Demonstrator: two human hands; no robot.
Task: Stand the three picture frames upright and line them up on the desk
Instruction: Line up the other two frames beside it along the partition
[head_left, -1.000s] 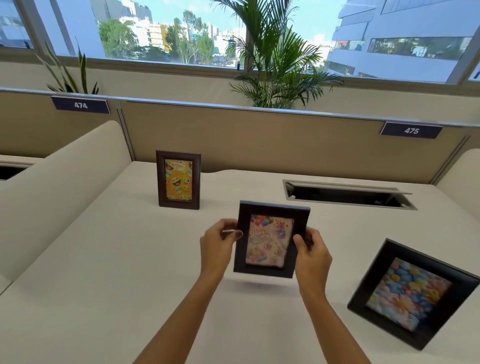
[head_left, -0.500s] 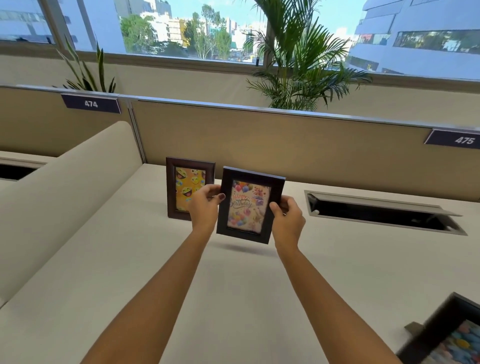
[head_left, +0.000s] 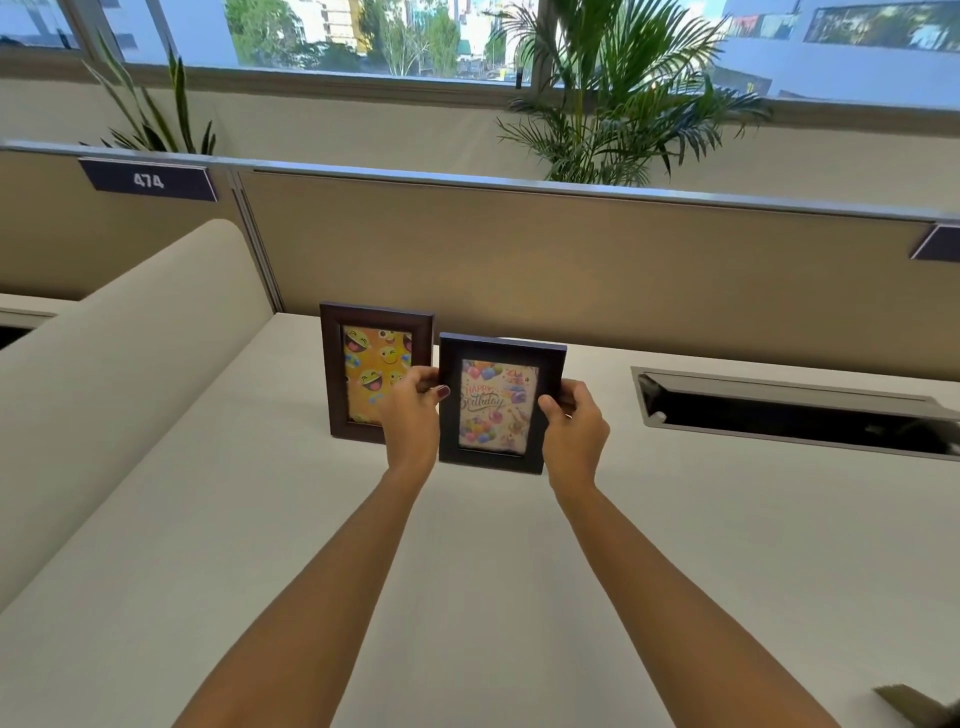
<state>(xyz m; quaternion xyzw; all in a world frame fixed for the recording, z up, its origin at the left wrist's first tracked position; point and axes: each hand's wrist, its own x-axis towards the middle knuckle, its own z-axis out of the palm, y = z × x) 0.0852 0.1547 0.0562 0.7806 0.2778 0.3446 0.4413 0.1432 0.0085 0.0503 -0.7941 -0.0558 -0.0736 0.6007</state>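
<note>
A brown frame with an emoji picture (head_left: 370, 371) stands upright on the white desk (head_left: 260, 519), near the back partition. Just to its right is a dark frame with a birthday picture (head_left: 496, 402), held upright with its bottom edge at the desk surface. My left hand (head_left: 413, 418) grips its left side and partly covers the emoji frame. My right hand (head_left: 574, 426) grips its right side. Of the third frame, only a corner piece (head_left: 914, 704) shows at the bottom right edge.
A beige partition (head_left: 519, 270) with a "474" label (head_left: 148, 180) runs along the back. An open cable hatch (head_left: 789, 410) is set into the desk to the right. A curved cream divider (head_left: 114, 374) bounds the left side. Plants stand behind the partition.
Both hands carried the birthday frame away from me and down, from mid-air over the desk to a spot beside the emoji frame. The view shifted left, so the flower frame has almost left the picture.
</note>
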